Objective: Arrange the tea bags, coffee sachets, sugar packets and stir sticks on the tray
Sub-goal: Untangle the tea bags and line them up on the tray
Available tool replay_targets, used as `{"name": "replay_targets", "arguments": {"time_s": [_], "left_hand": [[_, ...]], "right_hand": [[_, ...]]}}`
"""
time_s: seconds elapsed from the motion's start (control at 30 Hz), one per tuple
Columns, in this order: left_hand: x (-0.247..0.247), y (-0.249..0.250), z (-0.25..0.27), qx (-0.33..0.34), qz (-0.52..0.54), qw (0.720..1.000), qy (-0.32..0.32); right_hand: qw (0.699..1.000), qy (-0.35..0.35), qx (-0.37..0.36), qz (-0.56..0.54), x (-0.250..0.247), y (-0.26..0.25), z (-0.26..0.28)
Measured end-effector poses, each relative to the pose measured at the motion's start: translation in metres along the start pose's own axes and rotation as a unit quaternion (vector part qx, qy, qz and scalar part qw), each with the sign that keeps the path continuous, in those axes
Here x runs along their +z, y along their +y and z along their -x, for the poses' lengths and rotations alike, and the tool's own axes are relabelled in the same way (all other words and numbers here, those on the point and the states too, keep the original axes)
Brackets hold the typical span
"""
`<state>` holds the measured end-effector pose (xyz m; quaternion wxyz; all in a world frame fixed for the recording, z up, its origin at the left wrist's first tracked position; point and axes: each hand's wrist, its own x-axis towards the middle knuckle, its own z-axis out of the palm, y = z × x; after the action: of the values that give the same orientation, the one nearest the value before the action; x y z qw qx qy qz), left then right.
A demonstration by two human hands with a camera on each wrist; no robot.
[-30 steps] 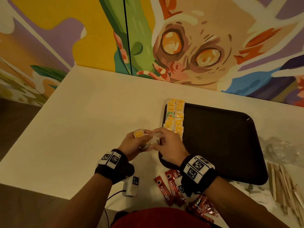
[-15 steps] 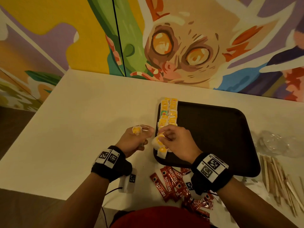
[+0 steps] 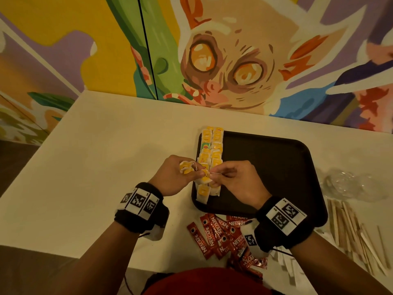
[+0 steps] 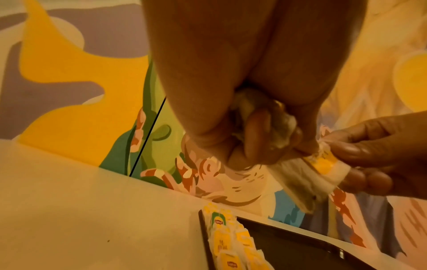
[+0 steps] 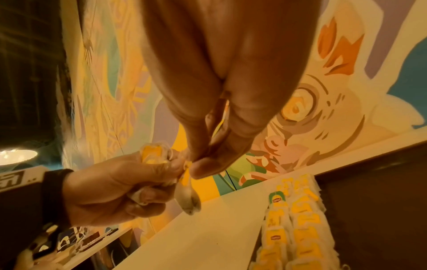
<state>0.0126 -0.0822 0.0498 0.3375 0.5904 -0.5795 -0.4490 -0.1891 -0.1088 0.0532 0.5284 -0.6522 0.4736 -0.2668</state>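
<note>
Head view: above the dark tray's (image 3: 265,167) left edge, the left hand (image 3: 170,177) clutches bunched tea bags (image 3: 186,167); the right hand (image 3: 236,184) pinches one's string. Tray's right side bare.

Left wrist view: right fingers (image 4: 369,151) pinch a hanging tea bag (image 4: 307,175).

Right wrist view: two rows of laid tea bags (image 5: 298,228) hug the tray edge.

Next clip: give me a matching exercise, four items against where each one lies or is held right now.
Items:
1. tea bag rows
2. coffee sachets
3. stir sticks
4. loose tea bag

Places:
A. table, right of the tray
B. between both hands
C. tray's left edge
D. table, in front of the tray

Pairs: 1-C, 2-D, 3-A, 4-B
</note>
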Motion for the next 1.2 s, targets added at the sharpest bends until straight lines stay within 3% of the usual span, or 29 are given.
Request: {"name": "replay_targets", "arguments": {"time_s": [0.23, 0.37, 0.57, 0.77, 1.1, 1.2], "left_hand": [[0.005, -0.001, -0.004, 0.013, -0.073, 0.997, 0.004], [0.008, 0.004, -0.003, 0.015, -0.068, 0.998, -0.001], [0.010, 0.017, 0.005, 0.025, 0.031, 0.999, -0.001], [0.012, 0.019, 0.005, 0.071, 0.118, 0.989, 0.058], [0.028, 0.006, 0.000, 0.018, 0.149, 0.973, 0.178], [0.035, 0.000, 0.001, 0.003, 0.150, 0.973, 0.174]], "right_hand": [[0.996, -0.006, -0.032, 0.080, -0.013, -0.005, 0.000], [0.998, -0.003, -0.053, 0.036, -0.017, -0.011, -0.002], [0.996, 0.007, -0.071, -0.053, -0.020, -0.013, -0.005], [0.994, 0.019, -0.065, -0.091, -0.008, 0.000, -0.007], [0.995, -0.033, -0.024, -0.090, -0.001, 0.006, 0.000], [0.999, 0.007, -0.014, -0.032, 0.001, 0.018, -0.004]]}}
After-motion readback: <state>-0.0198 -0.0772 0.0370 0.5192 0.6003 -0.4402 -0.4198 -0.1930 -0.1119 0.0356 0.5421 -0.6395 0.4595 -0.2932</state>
